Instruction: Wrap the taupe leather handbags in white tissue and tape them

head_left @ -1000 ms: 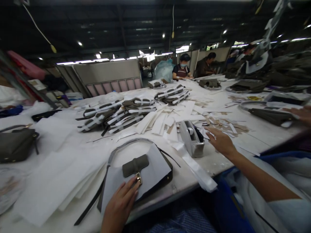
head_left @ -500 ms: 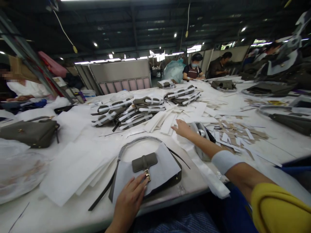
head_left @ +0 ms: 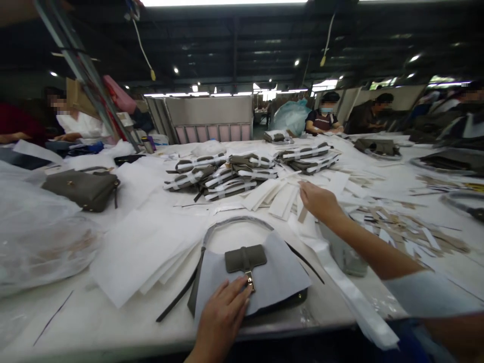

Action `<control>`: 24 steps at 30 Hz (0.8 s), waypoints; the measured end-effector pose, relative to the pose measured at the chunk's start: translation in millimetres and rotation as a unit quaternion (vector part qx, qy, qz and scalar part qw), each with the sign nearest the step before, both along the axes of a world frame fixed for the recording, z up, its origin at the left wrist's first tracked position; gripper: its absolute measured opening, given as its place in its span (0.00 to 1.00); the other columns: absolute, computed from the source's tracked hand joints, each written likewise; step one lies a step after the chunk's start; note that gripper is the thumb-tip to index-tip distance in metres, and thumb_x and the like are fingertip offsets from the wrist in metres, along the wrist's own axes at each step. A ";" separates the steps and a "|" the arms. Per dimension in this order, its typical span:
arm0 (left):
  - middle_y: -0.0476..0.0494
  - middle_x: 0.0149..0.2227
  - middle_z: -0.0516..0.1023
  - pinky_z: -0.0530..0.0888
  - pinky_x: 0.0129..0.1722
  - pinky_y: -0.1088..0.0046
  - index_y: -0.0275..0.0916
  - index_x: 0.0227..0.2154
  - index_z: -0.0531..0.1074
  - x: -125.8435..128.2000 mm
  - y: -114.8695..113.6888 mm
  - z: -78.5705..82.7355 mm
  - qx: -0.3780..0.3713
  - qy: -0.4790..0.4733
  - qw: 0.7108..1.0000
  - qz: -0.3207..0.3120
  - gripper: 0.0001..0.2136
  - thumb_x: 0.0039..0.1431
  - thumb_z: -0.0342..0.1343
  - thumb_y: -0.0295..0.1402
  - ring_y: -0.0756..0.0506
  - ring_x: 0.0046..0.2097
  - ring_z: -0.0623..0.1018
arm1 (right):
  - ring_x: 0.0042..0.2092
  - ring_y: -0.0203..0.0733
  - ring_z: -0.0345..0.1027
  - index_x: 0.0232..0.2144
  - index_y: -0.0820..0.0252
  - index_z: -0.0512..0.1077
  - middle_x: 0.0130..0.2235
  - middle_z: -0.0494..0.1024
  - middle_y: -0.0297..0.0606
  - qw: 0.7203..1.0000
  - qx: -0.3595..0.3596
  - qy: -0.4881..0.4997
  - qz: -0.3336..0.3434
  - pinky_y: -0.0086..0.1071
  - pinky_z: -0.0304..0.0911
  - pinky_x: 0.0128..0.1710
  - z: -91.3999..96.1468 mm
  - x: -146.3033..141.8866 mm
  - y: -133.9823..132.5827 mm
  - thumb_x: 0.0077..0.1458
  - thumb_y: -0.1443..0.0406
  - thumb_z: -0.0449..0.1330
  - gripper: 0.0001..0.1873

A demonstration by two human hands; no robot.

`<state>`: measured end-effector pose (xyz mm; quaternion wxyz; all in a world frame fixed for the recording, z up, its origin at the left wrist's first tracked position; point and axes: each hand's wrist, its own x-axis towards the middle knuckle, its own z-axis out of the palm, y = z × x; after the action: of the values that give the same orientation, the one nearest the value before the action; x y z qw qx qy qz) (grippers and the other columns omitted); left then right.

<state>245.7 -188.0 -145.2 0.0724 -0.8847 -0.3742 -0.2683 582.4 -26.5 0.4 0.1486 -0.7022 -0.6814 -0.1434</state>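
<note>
- As the left hand (head_left: 223,315) lies spread over the front of the dark olive-grey handbag (head_left: 294,301), it is flat fingers doing the holding, nothing pinched, and a light, even press looks like the right call
- Fingers right up at the small gold metal clasp (head_left: 250,282) now, so easy does it: too hard a push could scuff the shine or crease the smooth pale grey sheet (head_left: 282,275) across the bag's front
- Over on the right, the bare right forearm (head_left: 366,249) crosses in front of a box-like grey tape dispenser (head_left: 346,254), mostly hidden, and a lifted elbow would seem wise to avoid snagging the long glossy white band (head_left: 350,297) just beside it
- And out at the flat, fanned white strips (head_left: 282,199), the right hand (head_left: 321,201) has its fingers bent; whether a strip is pinched, I cannot tell, though taking just one by its edge should leave the overlapping rest undisturbed
- So where's the bag? Lying on the white-covered table (head_left: 94,327), directly under the left hand, its film-wrapped curved handle (head_left: 227,225) arching away from the person
- The right hand is well apart from it, beyond and to the right, with a heap of white-banded olive bundles (head_left: 230,174) farther off, touching neither hand
</note>
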 end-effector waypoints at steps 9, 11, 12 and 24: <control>0.45 0.58 0.73 0.74 0.57 0.58 0.44 0.55 0.69 3.3 -3.4 3.2 -0.063 -0.049 0.997 0.005 0.15 0.69 0.47 0.30 0.45 0.57 0.75 | 0.60 0.52 0.65 0.50 0.56 0.75 0.58 0.73 0.44 0.835 -0.313 0.102 0.440 0.49 0.53 0.64 -20.5 -53.8 -105.1 0.61 0.49 0.55 0.23; 0.46 0.58 0.73 0.73 0.58 0.58 0.44 0.56 0.69 3.4 -3.8 2.8 -0.065 -0.051 0.997 0.004 0.15 0.69 0.47 0.30 0.45 0.56 0.75 | 0.54 0.52 0.70 0.44 0.57 0.77 0.52 0.77 0.45 0.865 -0.320 0.088 0.375 0.45 0.61 0.58 -27.7 -73.8 -104.8 0.64 0.47 0.49 0.26; 0.46 0.58 0.73 0.73 0.58 0.58 0.45 0.56 0.69 3.4 -4.1 3.2 -0.070 -0.051 0.996 0.004 0.15 0.69 0.47 0.30 0.45 0.56 0.75 | 0.51 0.52 0.72 0.41 0.58 0.78 0.48 0.79 0.45 0.889 -0.300 0.076 0.338 0.43 0.64 0.54 -31.4 -84.4 -103.3 0.65 0.48 0.46 0.27; 0.44 0.52 0.78 0.75 0.52 0.62 0.45 0.53 0.71 3.4 -6.5 6.6 -0.084 -0.044 0.995 0.021 0.13 0.69 0.49 0.31 0.43 0.50 0.78 | 0.64 0.54 0.56 0.66 0.55 0.58 0.67 0.58 0.50 0.852 -0.206 0.018 0.481 0.49 0.54 0.63 -55.9 -97.4 -94.8 0.62 0.65 0.56 0.30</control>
<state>249.0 -194.5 -138.6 -0.0134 -0.8669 -0.4170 -0.2728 485.0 -121.3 -55.5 0.0628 -0.3033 -0.9453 0.1025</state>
